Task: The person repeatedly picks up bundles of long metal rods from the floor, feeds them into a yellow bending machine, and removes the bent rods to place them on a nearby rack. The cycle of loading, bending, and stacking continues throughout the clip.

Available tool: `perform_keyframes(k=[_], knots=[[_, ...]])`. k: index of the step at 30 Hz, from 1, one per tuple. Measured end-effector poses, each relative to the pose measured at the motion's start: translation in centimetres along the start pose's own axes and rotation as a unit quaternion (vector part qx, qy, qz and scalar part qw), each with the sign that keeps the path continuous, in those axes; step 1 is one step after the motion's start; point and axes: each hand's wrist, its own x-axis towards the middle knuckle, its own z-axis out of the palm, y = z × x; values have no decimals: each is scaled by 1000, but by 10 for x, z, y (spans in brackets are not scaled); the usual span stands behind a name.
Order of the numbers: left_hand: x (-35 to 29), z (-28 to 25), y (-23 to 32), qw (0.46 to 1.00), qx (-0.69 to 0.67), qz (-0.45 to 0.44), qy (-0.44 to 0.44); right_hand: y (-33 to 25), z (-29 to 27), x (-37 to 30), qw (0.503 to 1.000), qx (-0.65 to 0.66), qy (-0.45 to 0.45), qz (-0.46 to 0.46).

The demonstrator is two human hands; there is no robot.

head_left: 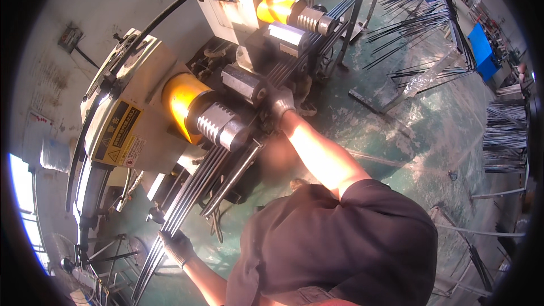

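Observation:
Several long, thin metal rods [191, 193] run side by side on a slant, from the lower left, past two machine heads, to the upper right. My left hand [178, 248], in a pale work glove, is closed round their lower stretch. Further up, my gloved right hand [279, 105] grips the rods between the two heads; its fingertips are partly hidden. Just left of it is a grey metal block [243, 83]. The nearer head has a yellow collar [186, 105] and a ridged steel roller [222, 127] above the rods.
The farther machine [232, 11] carries a similar yellow collar [279, 8] and ridged roller [314, 21]. A black hose [161, 16] arches over both machines. Loose rods [419, 22] lie on a rack at the upper right, with more rod bundles [506, 136] at the far right.

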Motion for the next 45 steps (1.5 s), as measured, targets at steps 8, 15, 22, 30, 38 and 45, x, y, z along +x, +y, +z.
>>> perform_keyframes(k=[8, 15, 22, 30, 38, 45], knots=[[40, -30, -38, 973, 162, 89, -137, -52, -40, 36, 998, -28, 43, -18], [76, -78, 6, 995, -92, -6, 37, 13, -37, 97, 989, -108, 83, -62], [37, -36, -39, 963, 188, 149, -119, 3, -22, 45, 999, -25, 45, -11], [23, -9, -41, 956, 219, 144, -129, -45, -25, 44, 973, -27, 227, -4], [14, 6, -48, 972, 188, 86, -107, -11, -28, 61, 985, -86, 146, -19], [-5, 30, -60, 956, 211, 113, -169, -2, -36, 77, 976, -139, 168, -25]])
